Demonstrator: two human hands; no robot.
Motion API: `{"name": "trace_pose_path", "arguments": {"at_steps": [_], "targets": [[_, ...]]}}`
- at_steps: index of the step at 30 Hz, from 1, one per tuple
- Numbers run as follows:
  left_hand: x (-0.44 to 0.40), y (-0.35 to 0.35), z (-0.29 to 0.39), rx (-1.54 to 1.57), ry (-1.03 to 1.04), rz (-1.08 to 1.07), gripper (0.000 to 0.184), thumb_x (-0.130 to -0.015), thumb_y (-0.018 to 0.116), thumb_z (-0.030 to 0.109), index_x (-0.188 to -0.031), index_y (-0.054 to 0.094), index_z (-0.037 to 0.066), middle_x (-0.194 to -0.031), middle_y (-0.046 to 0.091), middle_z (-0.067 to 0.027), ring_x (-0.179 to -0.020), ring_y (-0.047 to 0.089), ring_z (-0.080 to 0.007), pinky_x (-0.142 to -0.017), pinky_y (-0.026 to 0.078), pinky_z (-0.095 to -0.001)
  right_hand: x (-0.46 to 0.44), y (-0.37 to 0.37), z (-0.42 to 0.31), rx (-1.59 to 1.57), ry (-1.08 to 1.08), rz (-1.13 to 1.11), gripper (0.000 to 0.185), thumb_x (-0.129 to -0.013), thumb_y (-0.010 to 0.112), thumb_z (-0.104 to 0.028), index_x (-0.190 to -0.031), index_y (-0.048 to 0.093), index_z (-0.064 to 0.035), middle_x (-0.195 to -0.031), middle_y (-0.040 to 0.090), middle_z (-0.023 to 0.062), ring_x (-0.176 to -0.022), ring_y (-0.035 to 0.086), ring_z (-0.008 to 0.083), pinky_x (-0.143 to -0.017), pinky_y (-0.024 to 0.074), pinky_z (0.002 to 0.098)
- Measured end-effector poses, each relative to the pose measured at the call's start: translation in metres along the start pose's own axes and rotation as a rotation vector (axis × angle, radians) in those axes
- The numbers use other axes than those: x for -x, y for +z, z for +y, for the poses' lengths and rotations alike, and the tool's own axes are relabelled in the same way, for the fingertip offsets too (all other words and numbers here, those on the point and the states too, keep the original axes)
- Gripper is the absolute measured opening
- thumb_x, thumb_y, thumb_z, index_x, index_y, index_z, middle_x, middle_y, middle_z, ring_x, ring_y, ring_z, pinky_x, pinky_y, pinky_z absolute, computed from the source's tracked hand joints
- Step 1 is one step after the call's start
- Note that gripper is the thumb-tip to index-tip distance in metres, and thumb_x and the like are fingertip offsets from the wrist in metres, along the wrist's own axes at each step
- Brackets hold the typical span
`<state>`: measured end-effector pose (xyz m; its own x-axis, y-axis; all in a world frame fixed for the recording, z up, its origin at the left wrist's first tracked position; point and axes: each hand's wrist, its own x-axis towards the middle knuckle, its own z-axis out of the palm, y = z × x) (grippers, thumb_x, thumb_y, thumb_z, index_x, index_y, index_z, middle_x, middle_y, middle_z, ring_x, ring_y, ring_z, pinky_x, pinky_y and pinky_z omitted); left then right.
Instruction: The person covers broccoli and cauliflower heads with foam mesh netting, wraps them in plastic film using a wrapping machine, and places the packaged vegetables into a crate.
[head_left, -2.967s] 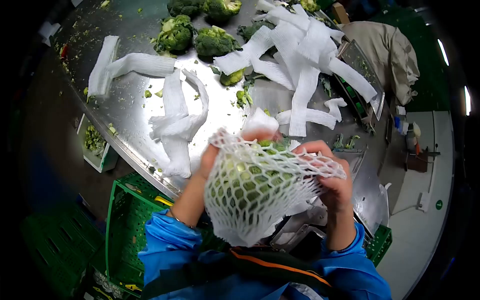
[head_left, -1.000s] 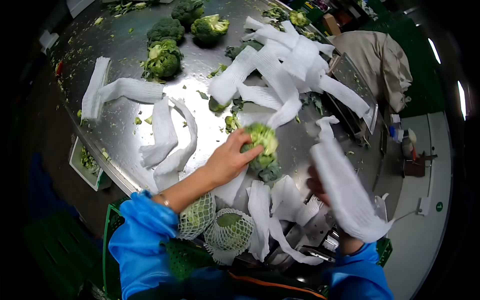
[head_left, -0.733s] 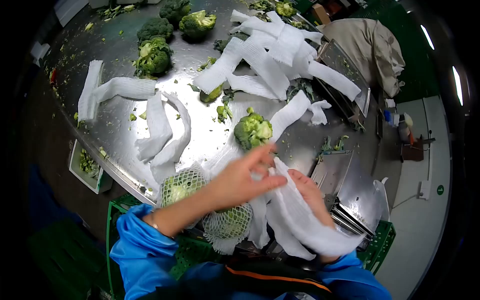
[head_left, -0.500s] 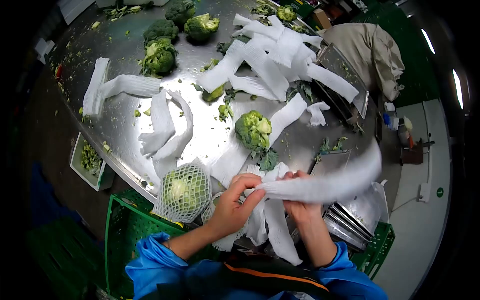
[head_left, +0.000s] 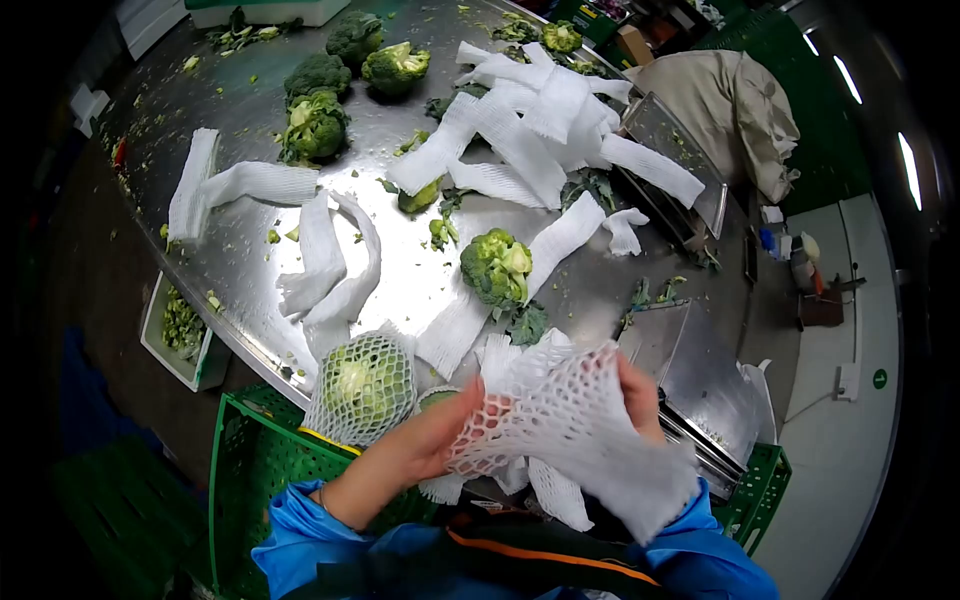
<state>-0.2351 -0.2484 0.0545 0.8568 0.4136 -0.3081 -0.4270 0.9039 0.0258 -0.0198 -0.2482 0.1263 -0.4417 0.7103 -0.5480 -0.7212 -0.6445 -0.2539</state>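
A white foam mesh sleeve [head_left: 570,425] is stretched wide between my two hands at the table's near edge, its honeycomb holes spread. My left hand [head_left: 435,435] grips its left rim, with the fingertips partly behind the netting. On the other side, my right hand [head_left: 638,395] holds the upper right part, and its fingers are partly hidden. The sleeve's narrow end hangs over my right forearm. Left of my hands sits a netted broccoli head [head_left: 358,385]. A bare broccoli head [head_left: 497,267] lies just beyond them.
More foam sleeves [head_left: 545,105] are heaped at the back of the steel table [head_left: 240,270]. Several broccoli heads [head_left: 315,125] stand at the far left. A green crate [head_left: 225,500] is below left, and a white bin of trimmings [head_left: 185,335] stands beside the table.
The sleeve was a flat, narrow strip swinging to the right; now it is spread open into a wide mesh. My hands have moved apart.
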Motion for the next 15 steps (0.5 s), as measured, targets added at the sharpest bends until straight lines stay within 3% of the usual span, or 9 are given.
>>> {"name": "trace_pose_path", "arguments": {"at_steps": [1,2,4,7,8,9,11,13,15], "targets": [[0.001,-0.007,0.000,-0.088,-0.085,-0.027,0.035,-0.090,0.048,0.019,-0.115,0.046,-0.004,-0.110,0.056,-0.0130,-0.100,0.056,-0.0191,-0.084,0.046,-0.0300,-0.003,-0.006,-0.003,-0.120,-0.046,-0.040,0.035,-0.084,0.046,-0.020,-0.107,0.052,0.0058,-0.107,0.056,0.0213,-0.097,0.056,0.0310,-0.086,0.0440,0.0454],[0.004,-0.002,0.000,-0.345,0.073,-0.035,0.038,-0.088,0.052,0.022,-0.113,0.047,-0.006,-0.110,0.056,-0.0135,-0.102,0.054,-0.0208,-0.090,0.042,-0.0323,-0.004,-0.015,-0.002,-0.208,-0.049,-0.048,0.036,-0.085,0.043,-0.021,-0.108,0.052,0.0059,-0.109,0.055,0.0218,-0.098,0.056,0.0324,-0.087,0.0428,0.0476],[-0.008,-0.014,0.003,-0.246,0.257,-0.008,0.044,-0.085,0.056,0.022,-0.116,0.045,-0.006,-0.112,0.055,-0.0149,-0.102,0.054,-0.0239,-0.091,0.042,-0.0360,-0.008,-0.045,0.001,-0.230,-0.120,0.083,0.042,-0.087,0.040,-0.029,-0.109,0.051,0.0054,-0.114,0.052,0.0214,-0.101,0.054,0.0342,-0.088,0.0420,0.0492],[-0.017,-0.006,0.028,0.055,0.364,-0.022,0.040,-0.084,0.056,0.017,-0.115,0.044,-0.004,-0.112,0.054,-0.0152,-0.100,0.055,-0.0253,-0.089,0.043,-0.0374,-0.011,-0.021,0.001,-0.200,0.096,0.175,0.039,-0.087,0.043,-0.029,-0.106,0.054,0.0037,-0.108,0.056,0.0189,-0.096,0.056,0.0284,-0.084,0.0462,0.0414],[-0.014,-0.006,0.039,0.082,0.355,-0.079,0.033,-0.086,0.052,0.014,-0.113,0.046,-0.003,-0.110,0.054,-0.0141,-0.098,0.055,-0.0241,-0.088,0.043,-0.0367,-0.012,-0.036,-0.002,0.539,0.019,0.266,0.032,-0.084,0.052,-0.026,-0.099,0.058,0.0017,-0.094,0.061,0.0133,-0.087,0.059,0.0208,-0.076,0.0490,0.0298],[-0.011,-0.008,0.048,0.112,0.345,-0.138,0.026,-0.088,0.049,0.011,-0.111,0.047,-0.001,-0.109,0.055,-0.0131,-0.097,0.055,-0.0229,-0.087,0.044,-0.0360,-0.014,-0.030,-0.009,0.800,-0.001,0.297,0.029,-0.082,0.056,-0.024,-0.097,0.059,0.0007,-0.089,0.061,0.0119,-0.085,0.059,0.0188,-0.074,0.0484,0.0277],[-0.014,-0.010,0.062,-0.624,0.357,0.143,0.030,-0.083,0.055,0.021,-0.104,0.049,0.000,-0.095,0.057,-0.0121,-0.087,0.058,-0.0224,-0.077,0.047,-0.0331,-0.032,-0.007,-0.039,1.327,-0.031,0.348,0.025,-0.078,0.063,-0.021,-0.093,0.061,-0.0013,-0.079,0.062,0.0093,-0.080,0.059,0.0149,-0.069,0.0472,0.0235],[-0.033,-0.009,0.089,-1.462,0.354,0.508,0.036,-0.080,0.058,0.025,-0.102,0.048,-0.001,-0.085,0.058,-0.0124,-0.082,0.058,-0.0215,-0.072,0.048,-0.0315,-0.071,-0.026,-0.075,1.711,-0.320,0.572,0.029,-0.071,0.069,-0.019,-0.092,0.061,-0.0016,-0.077,0.062,0.0107,-0.080,0.059,0.0140,-0.067,0.0458,0.0239],[-0.062,0.004,0.120,-1.472,0.446,0.868,0.045,-0.074,0.062,0.028,-0.101,0.048,-0.005,-0.082,0.060,-0.0179,-0.083,0.060,-0.0254,-0.071,0.047,-0.0335,-0.131,-0.046,-0.096,1.723,-0.718,0.526,0.033,-0.073,0.063,-0.028,-0.088,0.059,0.0009,-0.073,0.059,0.0117,-0.071,0.056,0.0147,-0.062,0.0446,0.0281]]}}
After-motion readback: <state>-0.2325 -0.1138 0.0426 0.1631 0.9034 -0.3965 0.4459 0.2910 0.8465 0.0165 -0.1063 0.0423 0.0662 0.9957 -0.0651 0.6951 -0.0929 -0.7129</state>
